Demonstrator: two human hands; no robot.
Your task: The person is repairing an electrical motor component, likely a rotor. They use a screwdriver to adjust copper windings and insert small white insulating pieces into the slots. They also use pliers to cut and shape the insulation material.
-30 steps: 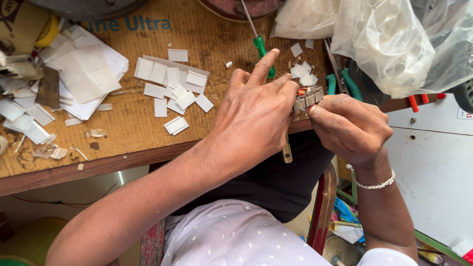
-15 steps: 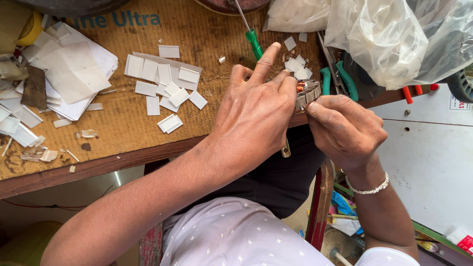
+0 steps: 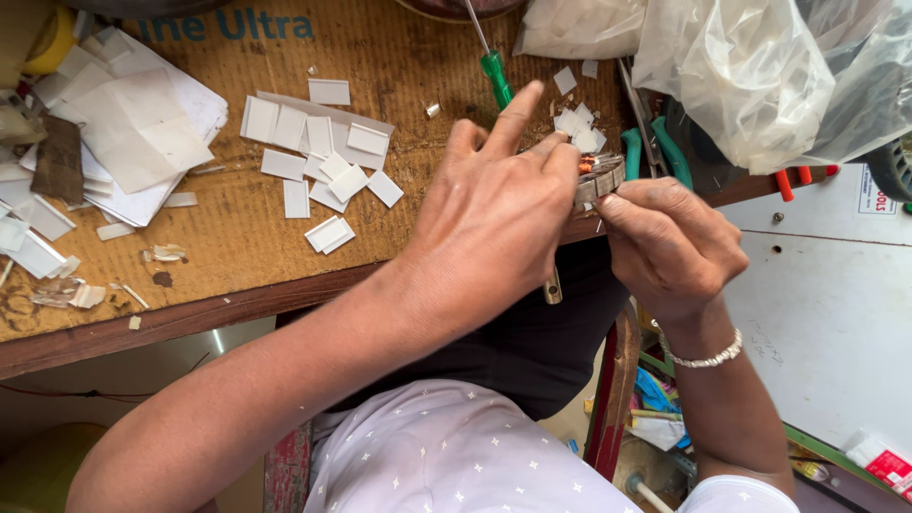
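Observation:
My left hand [image 3: 494, 214] and my right hand [image 3: 670, 242] meet at the front edge of a brown workbench [image 3: 237, 247]. Between their fingertips they pinch a small grey metal part [image 3: 600, 178] with coppery wire showing at its top. My left index finger sticks up; the other fingers curl over the part. A thin metal tool handle [image 3: 553, 285] hangs below my left hand. Most of the part is hidden by my fingers.
Several small white paper rectangles [image 3: 318, 161] lie on the bench, with larger sheets [image 3: 133, 142] at left. A green-handled screwdriver [image 3: 494, 71] and green-handled pliers [image 3: 655, 147] lie behind my hands. Clear plastic bags [image 3: 760, 66] sit at right above a white panel [image 3: 826, 304].
The view has drifted slightly; both hands stay together on the small part, with only minor finger shifts.

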